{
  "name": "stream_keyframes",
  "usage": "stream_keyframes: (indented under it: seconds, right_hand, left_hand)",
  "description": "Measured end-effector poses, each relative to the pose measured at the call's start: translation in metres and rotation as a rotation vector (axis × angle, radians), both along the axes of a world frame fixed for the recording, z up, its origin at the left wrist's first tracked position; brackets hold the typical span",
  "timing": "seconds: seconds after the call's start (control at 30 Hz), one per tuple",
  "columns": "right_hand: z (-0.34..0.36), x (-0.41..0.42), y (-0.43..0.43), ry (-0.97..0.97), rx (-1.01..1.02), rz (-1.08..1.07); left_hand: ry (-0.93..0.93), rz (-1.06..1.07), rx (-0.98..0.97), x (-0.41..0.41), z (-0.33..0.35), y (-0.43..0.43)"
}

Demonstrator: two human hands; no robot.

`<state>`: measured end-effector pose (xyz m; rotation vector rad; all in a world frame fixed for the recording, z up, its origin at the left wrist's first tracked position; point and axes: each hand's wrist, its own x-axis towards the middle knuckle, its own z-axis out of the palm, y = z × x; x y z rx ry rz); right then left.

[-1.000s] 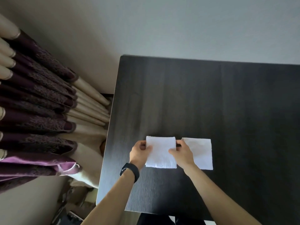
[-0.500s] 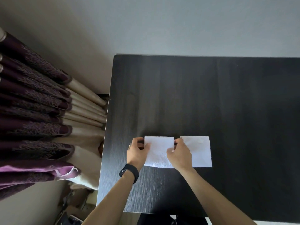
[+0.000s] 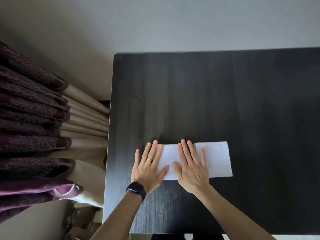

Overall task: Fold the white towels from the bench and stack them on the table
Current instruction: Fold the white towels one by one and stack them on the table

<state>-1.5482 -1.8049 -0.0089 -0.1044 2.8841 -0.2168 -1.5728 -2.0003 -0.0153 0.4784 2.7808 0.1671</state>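
Observation:
Two folded white towels lie side by side on the dark table [image 3: 225, 101], near its front left. The left towel [image 3: 170, 157] is partly covered by both hands. My left hand [image 3: 149, 166] lies flat with straight, spread fingers on the towel's left edge and the table beside it. My right hand [image 3: 191, 163] presses flat on the towel's right part, and its outer fingers reach over the seam onto the right towel [image 3: 217, 159]. That towel lies flat, touching or nearly touching the left one.
Purple and beige curtains [image 3: 34, 135] hang close to the table's left edge. A pale wall [image 3: 173, 23] stands behind the table. Clutter on the floor shows at the bottom left, below the curtains. The bench is not in view.
Both hands went from pinching the left towel's side edges with curled fingers to lying flat and spread on top of it. The towels stayed in place.

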Motion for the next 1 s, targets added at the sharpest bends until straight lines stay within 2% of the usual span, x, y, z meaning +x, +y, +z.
stream_keyframes:
  seconds: [0.17,0.37,0.6,0.8,1.0]
  right_hand:
    - [-0.009,0.002,0.001,0.059,0.012,0.004]
    - [0.016,0.007,0.008,0.021,-0.012,0.014]
    - [0.079,0.075,0.079,0.100,-0.095,-0.251]
    - [0.131,0.182,0.165,0.222,-0.132,-0.508]
    - [0.180,0.336,0.272,0.307,-0.084,-0.795]
  left_hand:
    - [0.000,0.008,-0.011,0.000,-0.005,0.000]
    - [-0.034,0.027,-0.023,0.003,0.018,0.004]
    - [-0.063,0.010,0.026,0.034,0.072,0.040]
    - [-0.097,-0.198,0.098,0.090,0.118,0.152]
    - [-0.031,-0.516,0.208,0.196,0.168,0.320]
